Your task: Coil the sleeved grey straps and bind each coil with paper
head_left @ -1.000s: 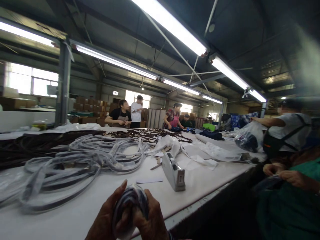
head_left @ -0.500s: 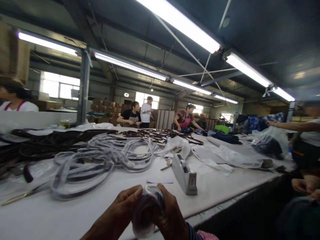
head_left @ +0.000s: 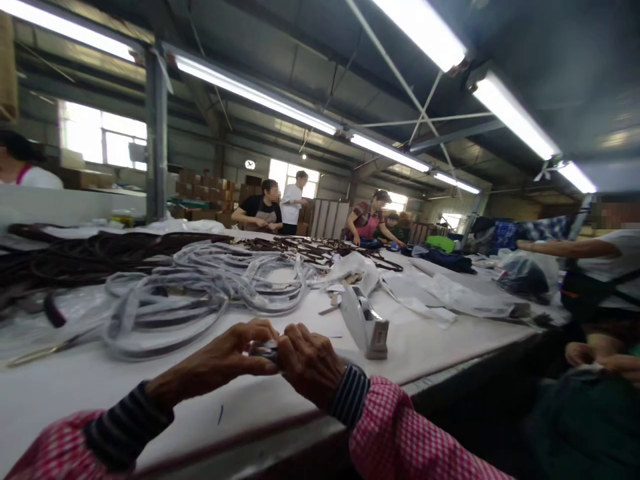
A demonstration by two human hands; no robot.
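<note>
Head view, lower centre: the left hand (head_left: 234, 352) pinches a small grey plastic-wrapped coil (head_left: 263, 350); the right hand (head_left: 309, 361) curls at its end, grip hidden. Both sit higher in frame than before, covering more of it, suggesting a re-grip.

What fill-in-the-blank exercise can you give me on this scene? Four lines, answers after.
1. Of the left hand and right hand, the ____ one is nearer the dispenser.
2. The small bundle, where the hands meet, is to the ____ of the dispenser.
3. The dispenser stands to the ____ of the coils.
4. The checked sleeves end in cuffs patterned with ____.
Missing words: right; left; right; stripes.
</note>
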